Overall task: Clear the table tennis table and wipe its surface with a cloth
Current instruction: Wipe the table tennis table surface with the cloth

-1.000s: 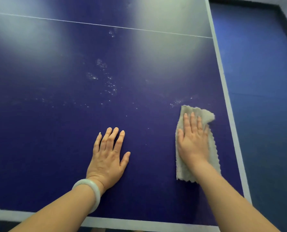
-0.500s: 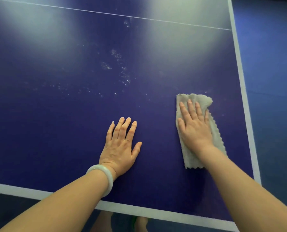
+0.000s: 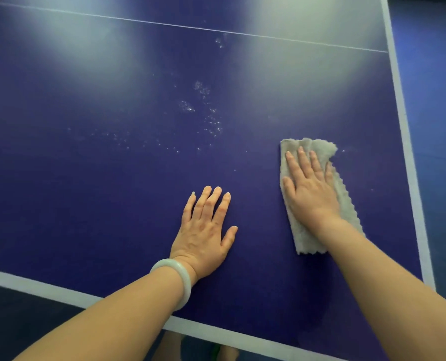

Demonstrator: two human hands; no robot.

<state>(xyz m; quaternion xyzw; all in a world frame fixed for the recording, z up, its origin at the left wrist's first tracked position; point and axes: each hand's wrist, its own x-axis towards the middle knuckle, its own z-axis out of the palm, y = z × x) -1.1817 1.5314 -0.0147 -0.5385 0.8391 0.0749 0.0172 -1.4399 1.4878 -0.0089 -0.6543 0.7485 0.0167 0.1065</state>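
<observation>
Our left hand [image 3: 203,230] lies flat on the table tennis table [image 3: 86,183], palm down. Its fingers are straight and close together and the thumb is splayed out to the right; it holds nothing. A pale, smooth bangle [image 3: 184,281] circles that wrist. Our right hand [image 3: 309,194] presses palm-down on a grey cloth [image 3: 304,241], fingers straight and slightly fanned, with the fingertips just short of the cloth's far edge.

The cloth is a fluffy rag folded into a long strip. It lies flat on the dark blue tabletop near the right-hand corner, running away from us. Its right side has a scalloped edge, and its near end shows from under our wrist. It sits just inside the white side line [image 3: 405,131] without touching it, and our left hand is well apart from it on the left.

Beyond our left hand a scatter of small white specks or droplets [image 3: 211,121] lies on the surface; we cannot tell which. A few stray specks lie just right of the cloth. A thin white line [image 3: 190,26] crosses the table farther out, and two broad patches of reflected light [image 3: 68,53] lie across it. A white band [image 3: 34,285] marks the near edge. Blue floor [image 3: 438,105] shows past the right side. Something blurred shows below the near edge, too unclear to name.
</observation>
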